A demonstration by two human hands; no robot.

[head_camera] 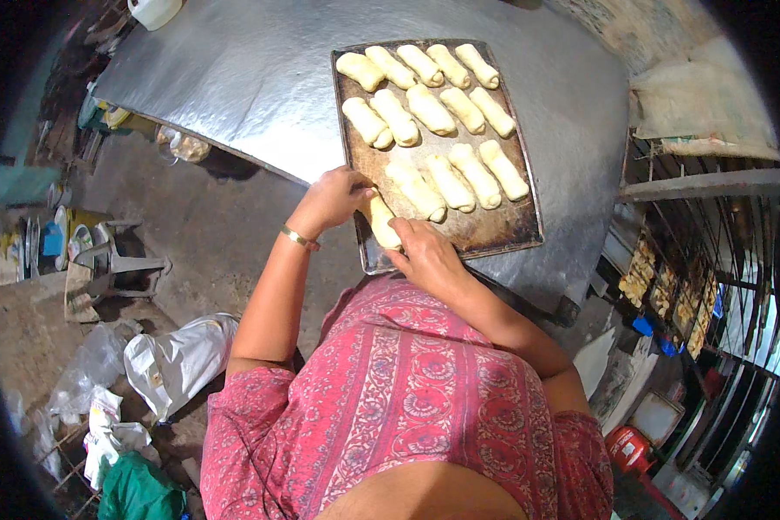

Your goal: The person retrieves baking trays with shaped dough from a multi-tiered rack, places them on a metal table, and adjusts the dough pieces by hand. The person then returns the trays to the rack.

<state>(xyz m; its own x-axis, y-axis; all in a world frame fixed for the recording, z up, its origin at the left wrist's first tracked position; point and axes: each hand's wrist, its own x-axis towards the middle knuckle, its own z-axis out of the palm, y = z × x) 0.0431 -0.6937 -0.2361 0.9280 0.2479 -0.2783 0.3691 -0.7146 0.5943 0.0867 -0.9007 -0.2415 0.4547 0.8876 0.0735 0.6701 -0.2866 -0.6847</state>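
Note:
A dark-rimmed metal baking tray (497, 234) lies on a metal-topped table (266, 71) and carries several pale rolled dough pieces (430, 109) in three rows. At the near left corner of the tray, one dough roll (380, 220) is held between both hands. My left hand (339, 198), with a bracelet at the wrist, pinches the far end of that roll. The fingers and thumb of my right hand (422, 250) grip its near end. Right beside it on the tray lies another roll (416, 190), which neither hand touches.
The table's edge runs along the left, with a plastic bag (190, 148) beneath it. On the floor at the left are a plastic chair (130, 263), a white sack (182, 361) and a green bag (140, 487). Metal racks (702, 185) and a red container (629, 448) stand at the right.

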